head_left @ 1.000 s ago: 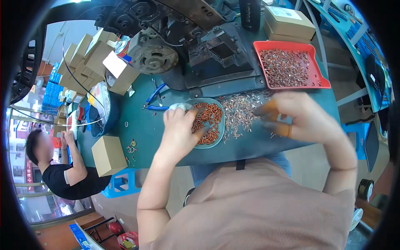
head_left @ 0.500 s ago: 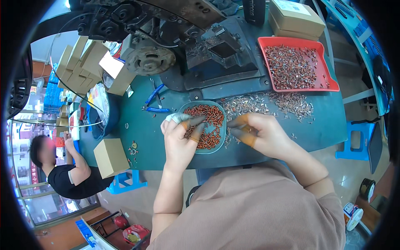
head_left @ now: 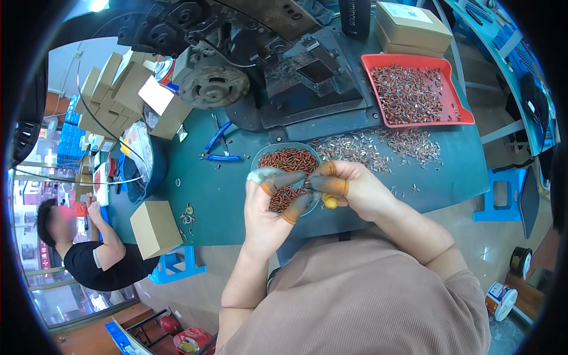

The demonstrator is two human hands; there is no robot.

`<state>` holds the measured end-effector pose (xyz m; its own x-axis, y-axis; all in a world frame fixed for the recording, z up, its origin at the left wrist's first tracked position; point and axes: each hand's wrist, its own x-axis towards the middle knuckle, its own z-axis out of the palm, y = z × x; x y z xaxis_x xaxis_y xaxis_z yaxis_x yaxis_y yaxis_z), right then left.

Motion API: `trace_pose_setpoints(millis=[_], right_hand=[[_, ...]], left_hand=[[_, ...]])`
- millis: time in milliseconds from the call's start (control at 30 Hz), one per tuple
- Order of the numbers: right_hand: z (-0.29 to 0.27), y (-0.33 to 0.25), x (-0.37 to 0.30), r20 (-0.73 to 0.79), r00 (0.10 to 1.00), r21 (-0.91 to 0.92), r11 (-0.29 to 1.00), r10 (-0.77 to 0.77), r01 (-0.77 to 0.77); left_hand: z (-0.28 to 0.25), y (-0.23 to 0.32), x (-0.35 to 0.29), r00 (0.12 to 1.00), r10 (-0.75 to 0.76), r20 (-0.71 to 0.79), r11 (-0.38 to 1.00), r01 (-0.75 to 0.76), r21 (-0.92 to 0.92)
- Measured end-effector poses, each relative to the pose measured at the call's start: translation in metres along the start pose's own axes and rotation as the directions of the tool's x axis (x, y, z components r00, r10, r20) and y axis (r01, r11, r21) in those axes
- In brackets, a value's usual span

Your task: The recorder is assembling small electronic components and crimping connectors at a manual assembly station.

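Note:
My left hand (head_left: 265, 204) and my right hand (head_left: 355, 188) meet fingertip to fingertip over the right side of a teal plastic tub (head_left: 256, 163). Grey and orange finger cots cover several fingers, and one left finger has a pale wrap. Both hands are curled in a pinch. A tiny reddish spot shows between the fingertips, too small to name. Small copper-coloured cylindrical pieces (head_left: 288, 160) fill the tub, partly hidden by my left hand. Beyond my right hand lies a loose pile of small silvery metal pieces (head_left: 355, 151). A yellow fingertip cover (head_left: 329, 202) shows below my right hand.
A dark machine (head_left: 316, 77) stands at the back. At right rear, a red tray (head_left: 464, 112) holds mixed small pieces. Blue-handled pliers (head_left: 222, 158) lie left of the tub, near an open cardboard box (head_left: 155, 228). Another person (head_left: 97, 254) sits at far left.
My right hand has moved left from beside the silvery pile to meet my left hand. My left fingers have shifted right, out of the pieces in the tub.

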<state>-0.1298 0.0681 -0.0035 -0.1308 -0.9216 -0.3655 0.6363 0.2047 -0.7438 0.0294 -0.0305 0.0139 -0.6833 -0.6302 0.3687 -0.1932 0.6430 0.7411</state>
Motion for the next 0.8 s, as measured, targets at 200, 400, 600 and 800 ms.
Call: trace_pose_setpoints(millis=[200, 400, 600, 800], right_hand=[[-0.008, 0.004, -0.003, 0.010, 1.000, 0.020, 1.000, 0.023, -0.023], [-0.001, 0.007, -0.004, 0.014, 0.999, -0.057, 0.998, -0.038, 0.039], [-0.020, 0.016, -0.035, -0.045, 0.978, -0.246, 0.951, -0.205, 0.188], [-0.106, 0.015, -0.118, -0.073, 0.642, -0.975, 0.190, -0.763, 0.114]], left_hand=[[0.009, -0.008, -0.002, 0.974, -0.182, 0.135, 0.864, 0.224, -0.451], [0.010, -0.003, -0.007, 0.979, -0.206, 0.016, 0.921, 0.199, -0.335], [0.013, -0.004, -0.010, 0.996, -0.073, 0.046, 0.952, 0.084, -0.295], [0.013, -0.008, -0.014, 0.987, -0.161, 0.002, 0.922, 0.151, -0.356]])
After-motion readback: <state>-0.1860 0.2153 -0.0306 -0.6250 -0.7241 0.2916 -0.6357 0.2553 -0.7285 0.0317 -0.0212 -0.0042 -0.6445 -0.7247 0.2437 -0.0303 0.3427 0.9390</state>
